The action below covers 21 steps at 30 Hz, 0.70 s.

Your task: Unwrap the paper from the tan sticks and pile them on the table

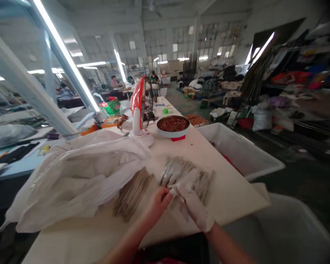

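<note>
My left hand (pixel 160 201), bare, is closed with thumb and fingers pinched together over the table (pixel 162 231). Its fingertips meet those of my right hand (pixel 191 200), which wears a whitish glove and has its fingers drawn together. Anything between them is too blurred to name. Just beyond and under my right hand lies a spread of greyish-beige narrow strips (pixel 178 165), some with a shiny look. A second pile of brownish strips (pixel 133 194) lies left of my left hand, partly beside a large white sack (pixel 85 172).
A red and white fan (pixel 139 110) stands beyond the sack. Right of it, a round tin (pixel 173 135) holds many small reddish-brown pieces. White plastic bins (pixel 242 154) stand along the table's right side. A slanted metal post (pixel 30 80) rises at left; people sit far back.
</note>
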Each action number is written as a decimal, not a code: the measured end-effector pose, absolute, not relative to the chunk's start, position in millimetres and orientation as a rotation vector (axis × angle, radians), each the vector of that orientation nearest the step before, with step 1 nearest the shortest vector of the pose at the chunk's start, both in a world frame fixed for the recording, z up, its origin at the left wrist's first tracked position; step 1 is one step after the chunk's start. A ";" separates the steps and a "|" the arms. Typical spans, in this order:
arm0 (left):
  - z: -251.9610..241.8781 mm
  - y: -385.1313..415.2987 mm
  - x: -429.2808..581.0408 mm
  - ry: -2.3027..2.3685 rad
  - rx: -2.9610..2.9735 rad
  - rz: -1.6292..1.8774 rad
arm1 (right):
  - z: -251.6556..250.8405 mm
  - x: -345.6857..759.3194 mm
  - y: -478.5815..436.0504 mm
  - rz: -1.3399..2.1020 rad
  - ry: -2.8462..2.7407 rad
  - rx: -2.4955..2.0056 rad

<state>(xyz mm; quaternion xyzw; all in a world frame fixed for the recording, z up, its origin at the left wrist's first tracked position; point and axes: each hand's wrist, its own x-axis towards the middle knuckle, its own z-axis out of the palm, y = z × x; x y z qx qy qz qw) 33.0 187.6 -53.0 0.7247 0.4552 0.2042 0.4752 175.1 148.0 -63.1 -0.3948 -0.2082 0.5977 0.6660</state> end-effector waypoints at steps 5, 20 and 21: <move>-76.4 190.2 33.0 1.125 1.745 0.444 | -81.4 180.8 154.8 1.320 -0.284 -0.936; -164.9 364.4 88.8 1.589 2.158 0.162 | -138.8 240.4 199.9 1.293 -0.037 -0.770; -167.2 366.5 91.8 1.567 2.180 0.154 | -140.5 240.7 202.3 1.296 -0.028 -0.763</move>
